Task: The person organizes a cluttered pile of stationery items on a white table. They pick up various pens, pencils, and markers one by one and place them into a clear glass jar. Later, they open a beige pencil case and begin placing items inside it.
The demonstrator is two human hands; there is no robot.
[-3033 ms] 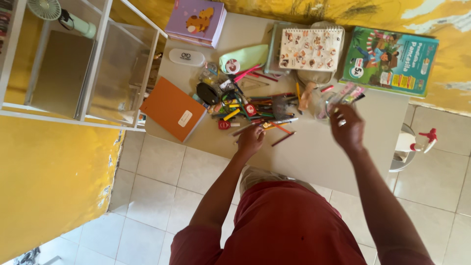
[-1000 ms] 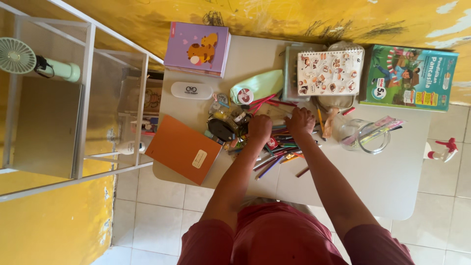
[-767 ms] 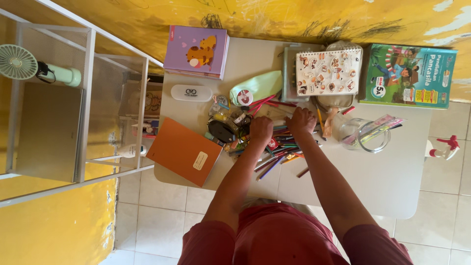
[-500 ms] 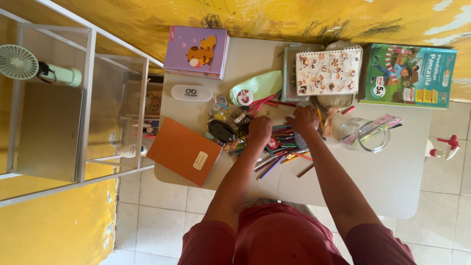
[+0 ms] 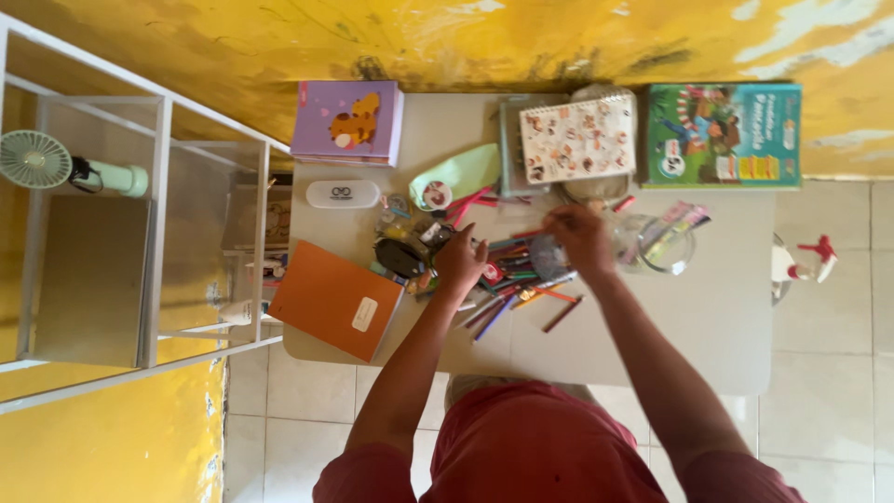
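A heap of coloured pens and pencils (image 5: 510, 279) lies in the middle of a grey table (image 5: 689, 326). My left hand (image 5: 461, 261) rests on the left side of the heap with its fingers spread, next to a black oval case (image 5: 399, 257). My right hand (image 5: 579, 237) is over the right side of the heap, its fingertips pinched on a red pencil (image 5: 529, 231). Just to its right stands a clear glass jar (image 5: 663, 244) holding several pens.
An orange notebook (image 5: 335, 300) overhangs the table's left front. At the back lie a purple book (image 5: 347, 121), a white case (image 5: 343, 194), a green pouch (image 5: 456, 173), a spiral notebook (image 5: 577, 140) and a green box (image 5: 723, 135). A white shelf frame (image 5: 154, 270) with a small fan (image 5: 35, 160) stands left.
Three seconds ago my right hand was at the jar on the right; it has come back to the heap. Over the last second my left hand has slid a little left.
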